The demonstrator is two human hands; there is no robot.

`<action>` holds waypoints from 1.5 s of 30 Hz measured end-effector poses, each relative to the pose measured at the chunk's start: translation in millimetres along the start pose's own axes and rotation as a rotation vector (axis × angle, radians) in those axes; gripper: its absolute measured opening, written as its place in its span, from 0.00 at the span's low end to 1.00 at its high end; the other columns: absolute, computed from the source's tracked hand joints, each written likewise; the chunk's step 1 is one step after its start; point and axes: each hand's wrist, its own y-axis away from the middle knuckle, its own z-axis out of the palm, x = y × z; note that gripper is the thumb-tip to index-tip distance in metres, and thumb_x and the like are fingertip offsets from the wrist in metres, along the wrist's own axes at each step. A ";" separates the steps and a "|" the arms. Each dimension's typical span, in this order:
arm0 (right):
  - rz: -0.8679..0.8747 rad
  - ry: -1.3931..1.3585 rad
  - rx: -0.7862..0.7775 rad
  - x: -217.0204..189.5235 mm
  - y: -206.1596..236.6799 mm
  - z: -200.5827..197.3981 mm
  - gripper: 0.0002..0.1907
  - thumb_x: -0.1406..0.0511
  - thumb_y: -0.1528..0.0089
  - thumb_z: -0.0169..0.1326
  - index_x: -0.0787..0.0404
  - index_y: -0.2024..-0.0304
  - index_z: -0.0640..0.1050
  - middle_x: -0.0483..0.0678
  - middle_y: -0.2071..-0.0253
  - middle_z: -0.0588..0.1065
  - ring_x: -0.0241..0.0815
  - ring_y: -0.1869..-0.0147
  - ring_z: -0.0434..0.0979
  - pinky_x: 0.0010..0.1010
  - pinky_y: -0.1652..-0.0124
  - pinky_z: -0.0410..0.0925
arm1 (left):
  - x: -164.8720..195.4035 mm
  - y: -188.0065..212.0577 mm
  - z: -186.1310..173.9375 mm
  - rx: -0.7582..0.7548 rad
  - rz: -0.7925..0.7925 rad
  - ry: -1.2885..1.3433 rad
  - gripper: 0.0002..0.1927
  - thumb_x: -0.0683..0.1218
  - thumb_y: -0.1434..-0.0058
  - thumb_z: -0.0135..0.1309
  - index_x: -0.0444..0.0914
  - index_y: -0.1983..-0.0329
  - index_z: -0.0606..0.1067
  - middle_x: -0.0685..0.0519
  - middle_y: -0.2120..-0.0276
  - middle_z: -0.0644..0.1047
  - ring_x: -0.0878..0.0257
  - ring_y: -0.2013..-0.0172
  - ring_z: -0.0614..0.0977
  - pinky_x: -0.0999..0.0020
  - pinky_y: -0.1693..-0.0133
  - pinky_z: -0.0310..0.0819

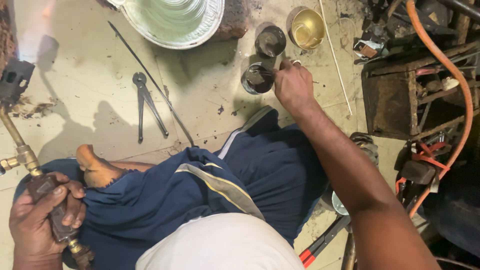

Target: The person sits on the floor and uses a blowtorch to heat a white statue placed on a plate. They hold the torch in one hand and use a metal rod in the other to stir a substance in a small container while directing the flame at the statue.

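Left hand (42,220) is clenched around the gas torch (30,165), flame up by the floor's left edge. Right hand (292,85) pinches a thin tool into the dark tin cup (257,78), beside two more cups near the floor's far edge.

The left hand (42,217) grips a lit brass torch (22,150) near left, flame pointing far. The right hand (292,85) holds a thin tool (262,72) in a dark cup (258,78). Two more cups (289,34) stand beyond. Pliers (146,105) and a rod (150,80) lie left of them on the floor (90,65).
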 end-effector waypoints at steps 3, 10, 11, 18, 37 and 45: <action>0.011 -0.009 -0.009 -3.8 -2.7 -0.6 0.10 0.65 0.33 0.52 0.60 0.64 0.84 0.53 0.58 0.78 0.55 0.52 0.78 0.45 0.53 0.71 | 0.4 -0.8 -1.0 0.003 0.001 0.004 0.06 0.34 0.29 0.47 0.26 0.51 0.70 0.32 0.65 0.74 0.61 0.78 0.72 0.66 0.77 0.68; 0.082 -0.045 -0.077 -9.4 -6.8 -20.5 0.11 0.68 0.41 0.54 0.51 0.63 0.87 0.52 0.59 0.79 0.56 0.55 0.79 0.45 0.56 0.72 | 0.1 1.2 0.0 0.003 0.000 0.017 0.05 0.34 0.29 0.48 0.26 0.52 0.69 0.32 0.65 0.74 0.61 0.78 0.72 0.66 0.77 0.68; 0.105 -0.058 -0.086 -9.0 -7.1 -26.4 0.11 0.68 0.41 0.56 0.50 0.62 0.87 0.52 0.59 0.79 0.57 0.55 0.79 0.46 0.57 0.71 | 0.2 1.3 0.5 0.003 0.000 0.024 0.06 0.34 0.30 0.48 0.26 0.52 0.70 0.32 0.65 0.74 0.61 0.78 0.72 0.66 0.77 0.68; 0.059 -0.274 0.105 -23.7 -1.2 -88.8 0.09 0.65 0.40 0.65 0.53 0.57 0.87 0.53 0.66 0.78 0.55 0.64 0.79 0.42 0.62 0.72 | 4.5 -2.1 1.1 -0.007 0.016 -0.030 0.10 0.35 0.33 0.49 0.28 0.49 0.71 0.35 0.66 0.75 0.62 0.80 0.71 0.66 0.79 0.67; -0.201 -0.058 0.258 -183.0 -78.5 -86.7 0.09 0.68 0.34 0.55 0.56 0.54 0.84 0.50 0.52 0.79 0.56 0.59 0.78 0.46 0.61 0.72 | 19.7 -4.1 4.9 -0.067 -0.018 0.056 0.09 0.37 0.37 0.53 0.29 0.54 0.71 0.39 0.69 0.76 0.63 0.83 0.72 0.68 0.82 0.70; -0.181 0.003 0.186 -189.6 -85.4 -86.4 0.13 0.69 0.38 0.54 0.56 0.52 0.83 0.51 0.53 0.78 0.56 0.59 0.78 0.47 0.62 0.72 | 21.8 -3.1 6.2 -0.080 -0.009 0.063 0.09 0.37 0.36 0.53 0.29 0.54 0.71 0.39 0.68 0.76 0.64 0.83 0.73 0.68 0.81 0.71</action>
